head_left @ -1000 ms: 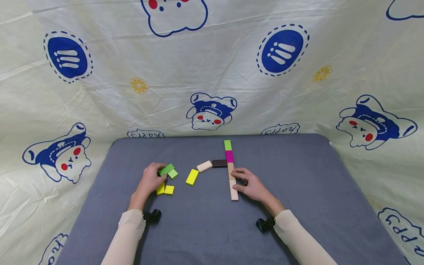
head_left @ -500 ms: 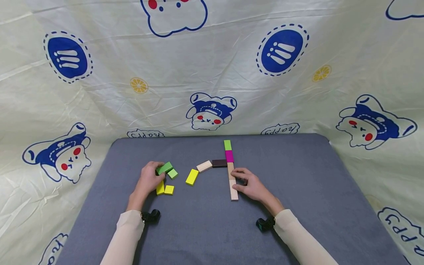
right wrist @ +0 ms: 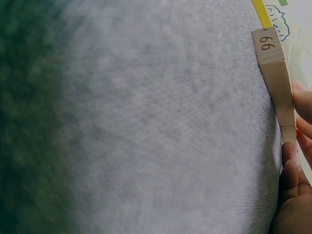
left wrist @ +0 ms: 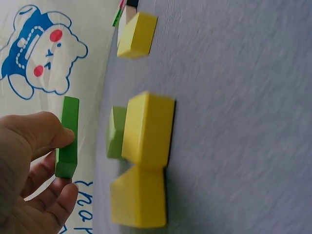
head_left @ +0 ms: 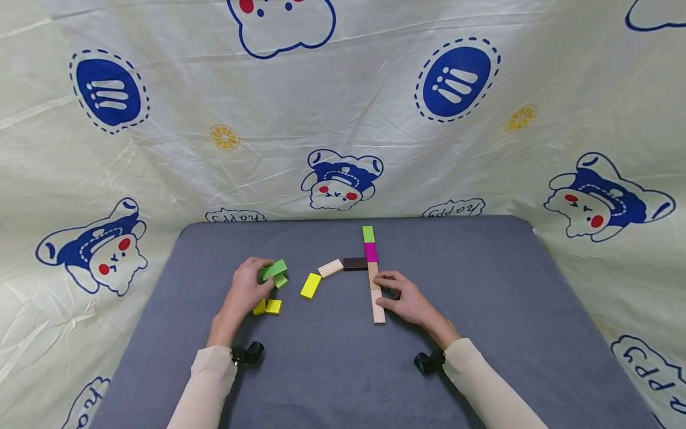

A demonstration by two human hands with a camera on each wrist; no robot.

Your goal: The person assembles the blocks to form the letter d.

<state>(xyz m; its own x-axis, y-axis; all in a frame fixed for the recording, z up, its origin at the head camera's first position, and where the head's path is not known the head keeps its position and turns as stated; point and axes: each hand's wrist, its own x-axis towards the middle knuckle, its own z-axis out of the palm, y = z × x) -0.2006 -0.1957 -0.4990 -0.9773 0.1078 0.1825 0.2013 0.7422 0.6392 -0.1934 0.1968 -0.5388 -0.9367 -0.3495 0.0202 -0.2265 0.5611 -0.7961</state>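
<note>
My left hand (head_left: 249, 286) pinches a dark green wooden block (left wrist: 69, 136) between thumb and fingers, held up off the table. Below it lie a light green block (head_left: 281, 282) and two yellow blocks (left wrist: 148, 129), side by side in the left wrist view. My right hand (head_left: 404, 298) rests with thumb and fingertips against the right side of a straight column. Its near end is a pale wooden block (head_left: 379, 313), marked "66" in the right wrist view, followed by a tan block (head_left: 373, 271), a magenta block (head_left: 371, 252) and a lime green block (head_left: 367, 234).
Left of the column, a dark brown block (head_left: 354, 264), a pale block (head_left: 330, 269) and a yellow block (head_left: 311, 286) form a bent row. They lie on a grey cloth-covered table (head_left: 332, 369). A printed white curtain (head_left: 343, 107) hangs behind its far edge.
My left hand has lifted the dark green block and shifted slightly away and to the right, with the block above the light green one. My right hand has stayed in place.
</note>
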